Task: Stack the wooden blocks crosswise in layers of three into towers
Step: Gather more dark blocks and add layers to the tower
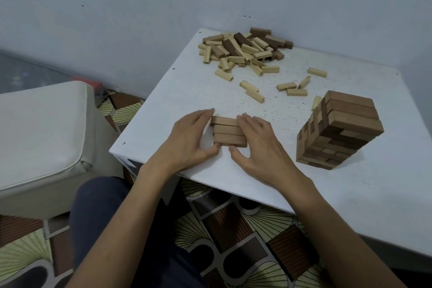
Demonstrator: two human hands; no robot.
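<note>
Two hands close on a short row of wooden blocks (230,133) laid side by side near the front left corner of a white table (187,82). The left hand (189,138) sets its straightened fingers against the row's left ends, with its thumb touching the near corner. The right hand (257,145) lays relaxed fingers over the right ends, its thumb just short of the nearest block. Neither hand is clenched; both press rather than grasp. The exact number of blocks in the row cannot be told.

The row sits close to the table's front edge, which runs at a slant from the left corner down to the right. A stretch of bare tabletop separates the right hand from a finished tower (339,129) of crossed light and dark layers, standing well apart at the right. One pale block (316,103) rests just behind it. At the far edge, against the grey wall (117,19), lies a loose pile (243,51) of blocks. A handful of scattered blocks (254,95) dot the surface between pile, tower and hands.

Left of the table stands a pale cushioned seat (42,129), and patterned flooring (233,229) shows beneath the forearms.
</note>
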